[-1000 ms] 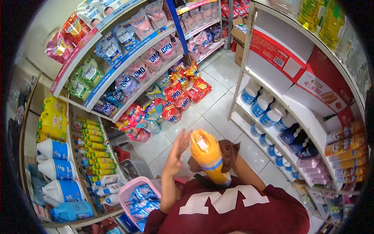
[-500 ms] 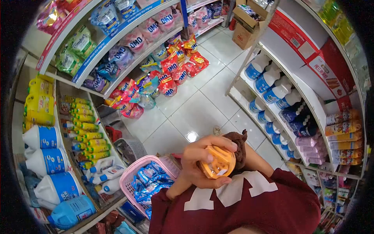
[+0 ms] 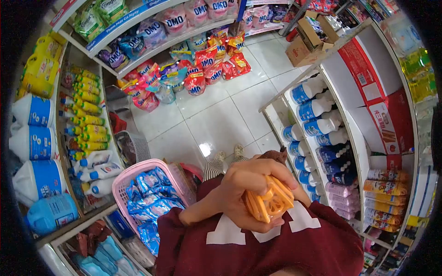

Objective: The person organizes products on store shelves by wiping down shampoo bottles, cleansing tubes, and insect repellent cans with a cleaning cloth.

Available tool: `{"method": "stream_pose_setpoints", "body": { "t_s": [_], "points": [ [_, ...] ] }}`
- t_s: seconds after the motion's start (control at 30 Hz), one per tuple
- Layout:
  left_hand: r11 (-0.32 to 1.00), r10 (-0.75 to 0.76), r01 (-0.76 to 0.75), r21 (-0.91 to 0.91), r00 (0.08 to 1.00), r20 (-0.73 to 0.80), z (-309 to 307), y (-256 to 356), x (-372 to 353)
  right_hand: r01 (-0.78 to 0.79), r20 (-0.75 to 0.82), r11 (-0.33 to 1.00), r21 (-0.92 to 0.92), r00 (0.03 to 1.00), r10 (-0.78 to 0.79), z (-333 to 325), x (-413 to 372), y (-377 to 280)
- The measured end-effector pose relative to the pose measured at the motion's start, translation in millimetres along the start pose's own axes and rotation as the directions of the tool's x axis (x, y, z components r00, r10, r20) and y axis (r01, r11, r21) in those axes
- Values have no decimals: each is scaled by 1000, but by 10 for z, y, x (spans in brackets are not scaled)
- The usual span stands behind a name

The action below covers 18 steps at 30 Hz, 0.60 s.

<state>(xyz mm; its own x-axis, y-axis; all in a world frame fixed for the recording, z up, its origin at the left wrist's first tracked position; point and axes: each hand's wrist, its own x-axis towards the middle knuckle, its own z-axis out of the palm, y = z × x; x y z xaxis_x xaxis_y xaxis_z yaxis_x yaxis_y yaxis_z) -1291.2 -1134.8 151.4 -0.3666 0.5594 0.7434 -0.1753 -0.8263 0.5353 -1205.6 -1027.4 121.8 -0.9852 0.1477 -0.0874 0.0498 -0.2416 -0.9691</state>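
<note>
The left hand (image 3: 248, 186) was clenched over the top of an orange bottle (image 3: 271, 202), fingers (image 3: 271, 169) curled across its ribbed cap and the thumb pressed in from below. The bottle sat tight against the chest of the maroon shirt (image 3: 276, 248), just above the white letter printed on it. The right hand was hidden behind the bottle and under what looked like a brown cloth (image 3: 276, 155), so I could not tell whether it was gripping or loose. Only the right forearm (image 3: 300, 193) showed, running up to the bottle from the right.

Just left of the left arm stood a pink basket (image 3: 120, 180) packed with blue packets (image 3: 149, 198). A grey basket (image 3: 134, 146) stood on the tiled floor (image 3: 216, 124) behind it. 2 shoes (image 3: 229, 154) showed on the tiles just above the hands.

The shelf on the left carried white jugs with blue labels (image 3: 34, 142), a blue jug (image 3: 48, 212) and rows of yellow-green bottles (image 3: 87, 115). Red and pink OMO bags (image 3: 198, 80) were heaped on the floor below the far shelves. The rack on the right held white bottles with blue labels (image 3: 313, 110) and, lower down, orange and pink bottles (image 3: 384, 186). An open cardboard box (image 3: 306, 43) stood on the floor at the far end of the rack.
</note>
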Motion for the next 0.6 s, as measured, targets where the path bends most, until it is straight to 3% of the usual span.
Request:
{"method": "stream_pose_setpoints", "body": {
  "t_s": [0.03, 0.13, 0.23, 0.33, 0.37, 0.4, 0.47, 0.5, 0.6],
  "points": [
    [996, 73, -77, -44, 994, -85, 80, -47, 6, -1, 11, 1000, -4, 1000, 1, -12, -2, -12],
    [995, 89, -90, 38, 996, 23, 60, -114, -6, -3, 48, 1000, -18, 999, 4, -65, -6, -55],
    [990, 50, -46, -132, 999, 21, 42, -105, 115, 4, 74, 999, -45, 997, 0, -122, -34, -133],
    [993, -118, 112, -44, 976, -180, 5, -19, 145, 12, 82, 995, -102, 997, -4, -163, -116, -282],
    [999, -32, 29, -17, 985, -168, -17, -141, 149, 16, 78, 991, -134, 997, -5, -190, -167, -350],
    [994, -94, 101, 29, 980, -178, 19, -164, 168, 23, 60, 983, -183, 998, -12, -205, -217, -415],
    [967, -203, 226, 114, 961, -186, 86, -219, 240, 87, -45, 950, -299, 993, -105, -187, -363, -488],
    [958, -206, 212, 192, 977, -52, 27, -267, 294, 153, -121, 908, -391, 969, -215, -176, -410, -478],
    [969, -48, 20, 247, 993, 105, 105, -486, 425, 204, -290, 731, -652, 823, -488, -155, -546, -426]
  ]
}}
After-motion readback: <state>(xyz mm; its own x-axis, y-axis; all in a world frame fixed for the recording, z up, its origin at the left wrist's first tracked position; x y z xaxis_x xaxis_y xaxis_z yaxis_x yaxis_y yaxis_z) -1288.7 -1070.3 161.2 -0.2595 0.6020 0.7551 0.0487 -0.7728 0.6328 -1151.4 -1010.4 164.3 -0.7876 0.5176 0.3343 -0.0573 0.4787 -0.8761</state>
